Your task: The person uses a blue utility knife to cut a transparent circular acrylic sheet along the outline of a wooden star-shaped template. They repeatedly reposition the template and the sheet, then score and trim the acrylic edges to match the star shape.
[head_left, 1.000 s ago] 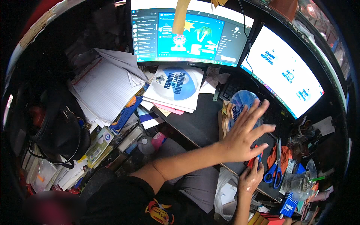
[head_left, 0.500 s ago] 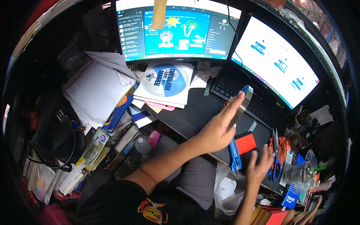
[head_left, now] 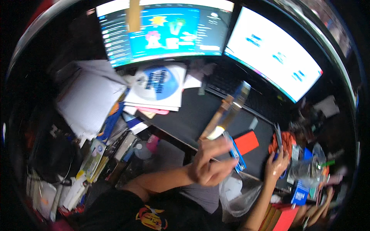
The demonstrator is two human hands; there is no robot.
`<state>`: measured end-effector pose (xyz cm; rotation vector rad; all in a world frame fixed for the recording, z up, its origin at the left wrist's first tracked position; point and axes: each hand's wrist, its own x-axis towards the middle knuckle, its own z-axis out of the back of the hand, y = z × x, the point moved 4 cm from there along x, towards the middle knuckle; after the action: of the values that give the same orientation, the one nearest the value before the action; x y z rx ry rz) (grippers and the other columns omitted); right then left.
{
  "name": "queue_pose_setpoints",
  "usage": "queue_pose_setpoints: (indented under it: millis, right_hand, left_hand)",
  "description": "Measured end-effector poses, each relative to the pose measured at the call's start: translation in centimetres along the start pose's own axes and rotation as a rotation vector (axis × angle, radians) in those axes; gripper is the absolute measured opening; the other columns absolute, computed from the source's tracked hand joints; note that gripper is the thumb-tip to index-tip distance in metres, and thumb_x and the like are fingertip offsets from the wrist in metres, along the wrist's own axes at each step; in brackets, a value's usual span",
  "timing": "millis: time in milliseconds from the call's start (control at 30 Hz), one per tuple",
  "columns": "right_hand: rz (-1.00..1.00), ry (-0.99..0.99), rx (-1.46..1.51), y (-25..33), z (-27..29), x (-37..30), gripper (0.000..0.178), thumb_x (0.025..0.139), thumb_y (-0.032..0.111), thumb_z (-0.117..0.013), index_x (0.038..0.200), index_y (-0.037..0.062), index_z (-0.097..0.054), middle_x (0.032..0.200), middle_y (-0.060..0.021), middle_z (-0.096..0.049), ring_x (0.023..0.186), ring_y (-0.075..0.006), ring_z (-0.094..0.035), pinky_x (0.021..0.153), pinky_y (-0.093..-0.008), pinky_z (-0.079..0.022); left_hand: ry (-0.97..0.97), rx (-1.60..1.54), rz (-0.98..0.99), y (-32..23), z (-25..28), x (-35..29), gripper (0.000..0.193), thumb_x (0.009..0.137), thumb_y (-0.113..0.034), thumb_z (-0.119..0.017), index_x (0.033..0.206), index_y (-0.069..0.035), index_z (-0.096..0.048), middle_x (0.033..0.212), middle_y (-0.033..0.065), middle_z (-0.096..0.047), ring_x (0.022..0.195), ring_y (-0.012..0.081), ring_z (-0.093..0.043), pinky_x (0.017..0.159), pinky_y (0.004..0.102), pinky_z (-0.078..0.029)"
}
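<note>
My left hand (head_left: 214, 161), smeared by motion, is over the front edge of the desk with its fingers partly bent. Just beyond it, a shiny gold-toned plate (head_left: 233, 111), seen nearly edge-on, is beside a brown wooden-looking strip (head_left: 216, 120). The blue utility knife (head_left: 239, 159) and the red squeegee (head_left: 246, 143) lie to the right of that hand. My right hand (head_left: 277, 165) is closed around the blue handles of the scissors (head_left: 278, 135), whose blades point away over an orange cloth (head_left: 273, 145).
Two lit monitors (head_left: 165, 34) stand at the back, with a black keyboard (head_left: 219, 82) before them. Printed sheets (head_left: 173, 92) are stacked left of the black desk (head_left: 192, 111). A clear plastic cup (head_left: 308, 171) is at the right; a plastic bag (head_left: 239, 200) hangs below the desk edge.
My left hand has come off the shiny plate and drawn back toward me. My right hand has moved right and forward onto the scissors. The whole view has shifted slightly.
</note>
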<state>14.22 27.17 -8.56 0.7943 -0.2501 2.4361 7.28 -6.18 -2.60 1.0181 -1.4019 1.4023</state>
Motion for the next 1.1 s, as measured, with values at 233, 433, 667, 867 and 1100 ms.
queue_pose_setpoints:
  millis: [233, 433, 667, 867, 1100]
  right_hand:
    - [-0.261, 0.350, -0.013, -0.5, 3.6, -1.1, 0.090, 0.076, 0.047, -0.078, 0.149, 0.0122, -0.039, 0.137, -0.0324, -0.046, 0.125, -0.0467, -0.048, 0.099, -0.0556, -0.043]
    - [-0.310, 0.411, -0.015, 0.5, 5.5, -2.0, 0.102, 0.072, 0.056, -0.078, 0.150, 0.0055, -0.037, 0.122, -0.0314, -0.053, 0.117, -0.0446, -0.050, 0.097, -0.0544, -0.043]
    - [-0.349, 0.371, 0.167, -1.6, 4.9, -3.7, 0.106, 0.064, 0.049, -0.082, 0.148, 0.0016, -0.037, 0.118, -0.0285, -0.049, 0.114, -0.0436, -0.047, 0.099, -0.0521, -0.041]
    - [-0.254, 0.123, 0.393, -1.1, 5.0, -3.8, 0.086, 0.062, 0.032, -0.082, 0.133, -0.0033, -0.049, 0.109, -0.0238, -0.048, 0.107, -0.0395, -0.047, 0.099, -0.0478, -0.040]
    - [0.141, 0.257, 0.336, 4.3, 3.1, 3.5, 0.073, 0.057, 0.023, -0.079, 0.124, 0.0055, -0.058, 0.109, -0.0188, -0.053, 0.106, -0.0385, -0.053, 0.094, -0.0459, -0.044]
  left_hand:
    - [0.496, -0.307, 0.352, 0.4, -0.9, -13.6, 0.028, 0.089, -0.005, -0.065, 0.117, -0.001, -0.063, 0.087, 0.0104, -0.070, 0.068, 0.0238, -0.068, 0.060, 0.0342, -0.054]
    - [0.122, -0.038, 1.409, 8.0, 0.4, -29.2, 0.029, 0.102, -0.020, -0.051, 0.122, 0.001, -0.054, 0.117, 0.0116, -0.060, 0.103, 0.0206, -0.056, 0.092, 0.0343, -0.044]
    - [-0.158, -0.293, 2.247, 14.7, -2.5, -40.9, 0.064, 0.103, -0.049, -0.037, 0.145, -0.001, -0.041, 0.146, 0.0130, -0.047, 0.133, 0.0262, -0.045, 0.110, 0.0378, -0.036]
    - [-0.057, -0.507, 2.311, 15.9, -2.8, -43.1, 0.067, 0.103, -0.051, -0.031, 0.147, -0.001, -0.040, 0.149, 0.0127, -0.046, 0.133, 0.0277, -0.046, 0.111, 0.0404, -0.037]
    - [-0.071, -0.508, 2.239, 16.6, -3.1, -44.3, 0.063, 0.101, -0.052, -0.032, 0.139, -0.004, -0.050, 0.136, 0.0153, -0.057, 0.122, 0.0311, -0.057, 0.105, 0.0466, -0.045]
